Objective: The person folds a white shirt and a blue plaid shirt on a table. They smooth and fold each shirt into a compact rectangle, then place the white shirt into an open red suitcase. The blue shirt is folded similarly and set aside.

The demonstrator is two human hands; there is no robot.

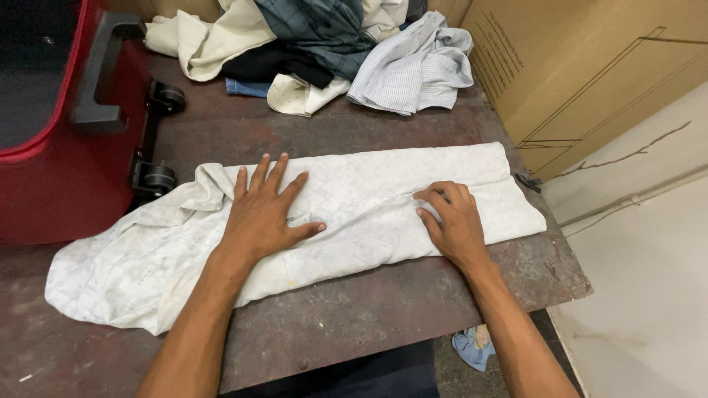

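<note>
The cloth [354, 214] looks light and limp, best pinched at its 3 o'clock edge; left hand [264, 214] presses flat and splayed, right hand [451, 221] curls, fingertips pinning a fold.

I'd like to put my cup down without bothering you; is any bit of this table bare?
Bare table runs along the near edge, below the white garment under the left hand and right hand. Another strip lies between it and the clothes pile. The red suitcase crowds the left.
</note>
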